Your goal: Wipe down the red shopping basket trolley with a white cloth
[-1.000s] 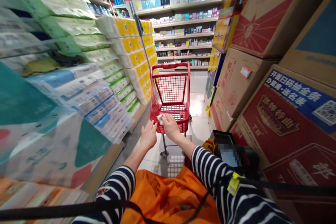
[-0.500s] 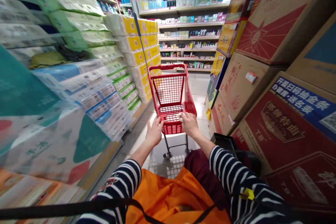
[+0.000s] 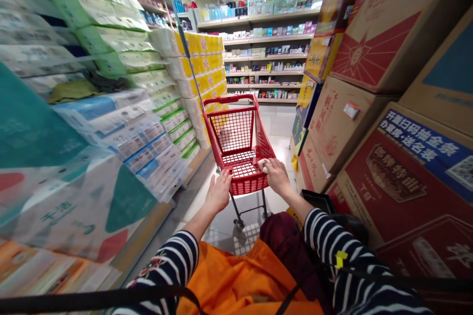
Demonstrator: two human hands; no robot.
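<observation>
A red plastic shopping cart (image 3: 248, 188) with grid walls stands right in front of me, its basket bare inside. My left hand (image 3: 219, 192) lies at the basket's near left corner, fingers stretched out and holding nothing. In my right hand (image 3: 277, 177) is a small crumpled white cloth (image 3: 263, 164), pinched in the fingers and pressed at the near right rim. The palm side of both hands is hidden. A thin metal pole (image 3: 190, 59) rises from the cart's far left side.
Packs of tissue paper (image 3: 148, 133) are piled along the left, with yellow-and-white packs (image 3: 205, 66) farther on. Cardboard cartons (image 3: 351, 113) form a wall on the right. Shelves of small boxes and bottles (image 3: 269, 54) cross the far end. A black bin (image 3: 318, 202) sits low at right.
My right hand with the white cloth has moved right along the near rim. The cart has turned slightly, its far end shifting left. My left hand stays by the left corner.
</observation>
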